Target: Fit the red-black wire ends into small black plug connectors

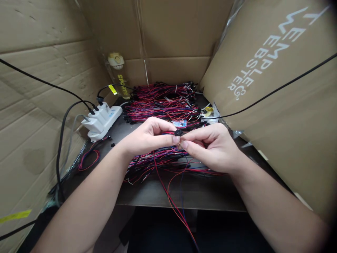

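Observation:
Between thumb and forefinger, my left hand (155,137) pinches a small black connector housing (178,133). Just right of it, my right hand (210,144) is closed in a pinch on a thin wire close to the housing; the fingertips hide most of what it grips. Red, orange and blue wires (170,196) hang from around the hands over the table's front edge. Under and behind my hands lie bundles of red, blue and black wires (147,158), many with black connectors on their ends.
A white power strip (101,121) with black plugs stands at the left. Further bundled wires (160,109) lie at the back, beside a clear bottle with a yellowish cap (116,60). Cardboard walls (173,31) enclose the dark table (205,193). A black cable (276,92) crosses at right.

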Available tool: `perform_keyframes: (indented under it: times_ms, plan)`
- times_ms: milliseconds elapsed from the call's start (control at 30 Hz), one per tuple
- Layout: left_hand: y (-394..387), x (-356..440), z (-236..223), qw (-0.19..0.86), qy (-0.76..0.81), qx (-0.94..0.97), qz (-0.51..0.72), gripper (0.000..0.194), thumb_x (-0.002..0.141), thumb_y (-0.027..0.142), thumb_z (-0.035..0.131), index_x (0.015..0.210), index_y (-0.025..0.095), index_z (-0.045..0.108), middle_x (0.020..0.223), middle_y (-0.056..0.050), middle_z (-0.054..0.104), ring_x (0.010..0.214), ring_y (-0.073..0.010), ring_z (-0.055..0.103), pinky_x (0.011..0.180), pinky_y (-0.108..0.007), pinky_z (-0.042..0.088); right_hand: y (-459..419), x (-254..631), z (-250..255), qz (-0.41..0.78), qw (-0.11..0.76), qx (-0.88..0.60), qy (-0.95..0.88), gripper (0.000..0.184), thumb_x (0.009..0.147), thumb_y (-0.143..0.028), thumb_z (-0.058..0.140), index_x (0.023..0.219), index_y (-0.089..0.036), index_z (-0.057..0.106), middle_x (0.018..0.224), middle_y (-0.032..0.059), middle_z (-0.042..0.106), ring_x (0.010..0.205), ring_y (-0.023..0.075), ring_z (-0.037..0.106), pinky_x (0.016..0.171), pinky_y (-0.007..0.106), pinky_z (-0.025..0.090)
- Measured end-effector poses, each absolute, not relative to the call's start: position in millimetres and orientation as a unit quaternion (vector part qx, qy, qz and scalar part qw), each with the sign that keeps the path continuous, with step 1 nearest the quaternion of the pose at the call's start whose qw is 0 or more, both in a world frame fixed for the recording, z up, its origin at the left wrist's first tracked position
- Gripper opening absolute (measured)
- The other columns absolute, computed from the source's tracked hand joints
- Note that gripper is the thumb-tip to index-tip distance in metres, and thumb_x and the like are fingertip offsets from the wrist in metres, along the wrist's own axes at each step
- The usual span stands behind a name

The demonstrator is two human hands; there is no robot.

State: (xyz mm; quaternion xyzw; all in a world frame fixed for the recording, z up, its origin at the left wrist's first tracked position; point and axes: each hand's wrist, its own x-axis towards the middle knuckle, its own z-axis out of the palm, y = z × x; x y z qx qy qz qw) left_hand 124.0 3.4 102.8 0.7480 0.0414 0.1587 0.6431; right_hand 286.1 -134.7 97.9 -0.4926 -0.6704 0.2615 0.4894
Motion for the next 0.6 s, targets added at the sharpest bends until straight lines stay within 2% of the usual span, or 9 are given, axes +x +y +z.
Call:
perform_keyframes:
  times_ms: [167,300,400,500,600]
  plan:
    - [2.6,122.4,105.3,0.607,0.042,0.777,0.162,0.025,0.078,0.034,0.083,0.074,0.012,0.073,0.063,0.000,0.058,0.058,-0.0086,0.046,0.056,-0.022,0.039,-134.8,286.8,99.1,0.262,0.480,-0.495,-0.675,0.027,0.092,-0.022,0.064,0.068,-0.012,0.071,0.050,-0.0053,0.030,0.046,0.0060,0.024,0.042,0.025,0.019]
    - [0.5,121.4,106.7,0.579,0.049,0.798,0.162,0.029,0.082,0.035,0.079,0.069,0.012,0.067,0.060,0.003,0.049,0.056,-0.0072,0.037,0.053,-0.022,0.033,-134.1,286.8,98.6,0.263,0.482,-0.489,-0.678,0.035,0.093,-0.021,0.062,0.059,-0.013,0.064,0.051,-0.0049,0.029,0.047,0.0058,0.025,0.043,0.025,0.019]
    - [-0.3,121.2,105.3,0.573,0.056,0.802,0.158,0.033,0.085,0.036,0.076,0.067,0.012,0.063,0.059,0.003,0.044,0.055,-0.0070,0.033,0.051,-0.022,0.029,-134.1,287.1,97.9,0.265,0.486,-0.489,-0.674,0.033,0.093,-0.023,0.063,0.061,-0.012,0.065,0.051,-0.0050,0.030,0.047,0.0058,0.025,0.043,0.025,0.019]
    - [-0.3,121.5,103.3,0.578,0.048,0.797,0.170,0.029,0.088,0.035,0.073,0.073,0.012,0.065,0.063,0.002,0.049,0.057,-0.0077,0.038,0.053,-0.022,0.032,-134.5,287.9,97.6,0.268,0.490,-0.491,-0.668,0.030,0.092,-0.021,0.064,0.064,-0.012,0.067,0.051,-0.0052,0.030,0.047,0.0057,0.025,0.044,0.025,0.019]
    - [-0.2,122.2,102.0,0.594,0.027,0.780,0.195,0.023,0.087,0.033,0.075,0.081,0.013,0.068,0.071,0.000,0.059,0.062,-0.0087,0.047,0.059,-0.022,0.040,-133.9,288.3,97.7,0.287,0.491,-0.493,-0.658,0.035,0.092,-0.020,0.062,0.057,-0.013,0.061,0.052,-0.0045,0.032,0.048,0.0055,0.024,0.045,0.025,0.019]
